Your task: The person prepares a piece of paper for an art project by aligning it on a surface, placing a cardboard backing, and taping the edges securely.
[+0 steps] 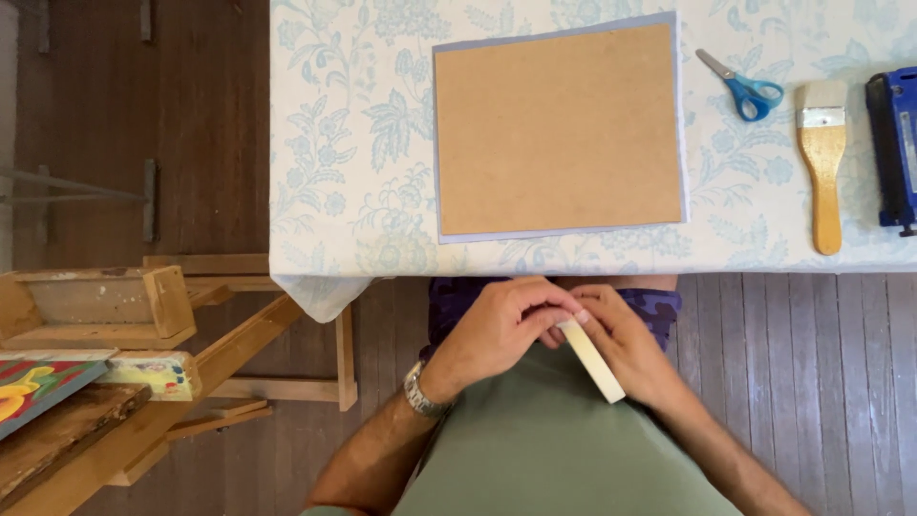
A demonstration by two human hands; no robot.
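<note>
Both hands are in my lap, below the table's near edge, around a roll of cream masking tape [594,361] seen edge-on. My right hand [626,349] cradles the roll from beneath. My left hand [501,330], with a metal watch at the wrist, has its fingertips pinched on the roll's top end. On the table just ahead lies a brown board [559,129] resting on a slightly larger pale blue sheet [438,143].
A floral blue-and-white tablecloth [353,143] covers the table. To the right of the board lie blue-handled scissors [745,88], a wide wooden-handled brush [823,162] and a blue tool [895,143]. A wooden easel with a tray [105,306] and a colourful painted panel [33,387] stands at left.
</note>
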